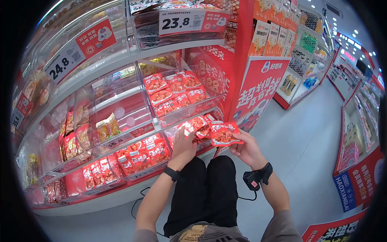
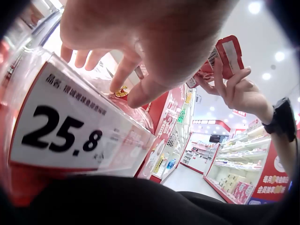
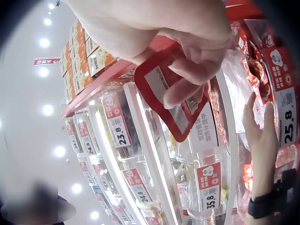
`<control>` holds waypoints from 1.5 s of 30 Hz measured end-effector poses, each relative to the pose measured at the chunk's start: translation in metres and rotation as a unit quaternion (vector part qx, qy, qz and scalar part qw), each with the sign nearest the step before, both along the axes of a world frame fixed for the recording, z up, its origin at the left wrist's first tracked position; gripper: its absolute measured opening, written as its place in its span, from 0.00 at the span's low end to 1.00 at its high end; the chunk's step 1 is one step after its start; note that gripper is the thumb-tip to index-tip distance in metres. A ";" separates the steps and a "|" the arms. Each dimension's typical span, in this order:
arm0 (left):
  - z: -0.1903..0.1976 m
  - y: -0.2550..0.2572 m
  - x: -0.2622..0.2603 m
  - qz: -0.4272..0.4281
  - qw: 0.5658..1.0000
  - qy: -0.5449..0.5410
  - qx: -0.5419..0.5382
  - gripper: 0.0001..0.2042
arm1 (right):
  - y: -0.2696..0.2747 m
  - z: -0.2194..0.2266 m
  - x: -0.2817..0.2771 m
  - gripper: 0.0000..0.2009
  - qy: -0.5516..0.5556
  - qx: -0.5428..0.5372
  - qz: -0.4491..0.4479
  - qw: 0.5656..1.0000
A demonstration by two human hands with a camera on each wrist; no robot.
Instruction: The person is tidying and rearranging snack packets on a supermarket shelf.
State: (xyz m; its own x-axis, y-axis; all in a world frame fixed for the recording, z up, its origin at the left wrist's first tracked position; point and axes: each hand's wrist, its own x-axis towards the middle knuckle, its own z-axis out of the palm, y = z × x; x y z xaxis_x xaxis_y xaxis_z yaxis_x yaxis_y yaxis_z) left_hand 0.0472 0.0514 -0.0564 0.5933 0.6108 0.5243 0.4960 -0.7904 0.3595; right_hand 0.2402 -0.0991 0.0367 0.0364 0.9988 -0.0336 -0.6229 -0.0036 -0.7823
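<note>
My right hand [image 1: 248, 150] pinches a red snack packet [image 1: 224, 134] by its right edge, in front of the shelf. The right wrist view shows the back of this packet [image 3: 157, 86], with a white label panel, and fingers curled against it. My left hand [image 1: 184, 148] reaches over the front of a low clear bin, its fingers extended at similar red packets [image 1: 192, 126] there. In the left wrist view the left hand [image 2: 154, 42] hangs above the bin's 25.8 price card [image 2: 65, 126], thumb and fingers apart.
More red packets [image 1: 175, 90] fill the bin one tier up, and others [image 1: 145, 155] lie in the bin to the left. A red promotional sign [image 1: 260, 90] stands right of the shelf. The person's knees [image 1: 201, 177] are close to the shelf front. A cable [image 1: 135, 205] trails by the floor.
</note>
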 end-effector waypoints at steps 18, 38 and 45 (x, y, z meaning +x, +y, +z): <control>-0.008 0.008 0.015 0.039 0.999 0.010 0.010 0.13 | 0.247 0.121 -0.007 0.09 -0.504 -0.092 -0.090 0.854; -0.008 0.011 0.013 0.036 0.997 0.034 0.056 0.15 | 0.341 0.093 -0.021 0.24 -0.703 -0.067 -0.054 0.706; -0.006 0.012 0.014 0.036 0.997 0.028 0.061 0.17 | 0.326 0.091 0.011 0.25 -0.644 -0.033 0.067 0.761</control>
